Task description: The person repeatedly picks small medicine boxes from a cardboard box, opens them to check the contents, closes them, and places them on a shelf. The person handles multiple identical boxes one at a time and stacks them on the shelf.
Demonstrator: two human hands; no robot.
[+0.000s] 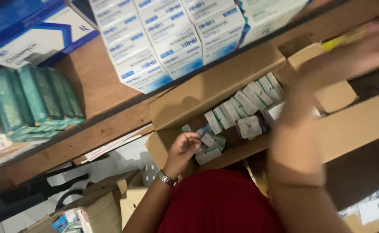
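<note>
Motion blur hides right hand (370, 43) above cardboard box (206, 92).

I see matt brown corrugated cardboard box (206, 92) at centre, glossy printed paper cartons (241, 110) inside; smooth brown wood shelf (94, 88) upper left; shiny metal wristwatch (167, 178); red cloth shirt (219, 203) below.

One head-worn camera looks steeply down and is rolled, so shelf edges run diagonally. It sits close above an open cardboard box (206, 92) at frame centre.
</note>
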